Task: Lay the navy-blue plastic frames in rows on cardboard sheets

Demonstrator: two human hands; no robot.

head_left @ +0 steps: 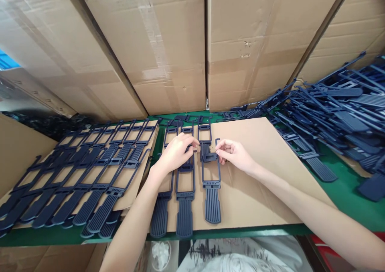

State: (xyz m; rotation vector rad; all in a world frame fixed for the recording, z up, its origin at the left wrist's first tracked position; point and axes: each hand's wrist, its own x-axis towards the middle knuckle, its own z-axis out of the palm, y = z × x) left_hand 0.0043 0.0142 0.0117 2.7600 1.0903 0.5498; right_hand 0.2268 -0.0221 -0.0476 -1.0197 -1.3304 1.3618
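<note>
A dark navy plastic bracket (212,204), with a ribbed paddle end and an open rectangular frame, lies on a cardboard sheet (255,195) between my hands. My right hand (234,153) pinches the hooked tip of its frame's right arm between thumb and fingers. On the other side, my left hand (177,151) is palm down with bent fingers and thumb slightly apart. Its fingertips reach the bracket's upper left side; whether they touch it I cannot tell. Beneath that hand lie similar brackets (184,216), partly hidden by it.
At left, rows of the same brackets (102,212) overlap on stacked cardboard. A tangled heap of navy parts (343,115) rises at right. Large cardboard boxes (177,43) wall off the back of the green table (327,155). A white container (161,256) stands below the front edge.
</note>
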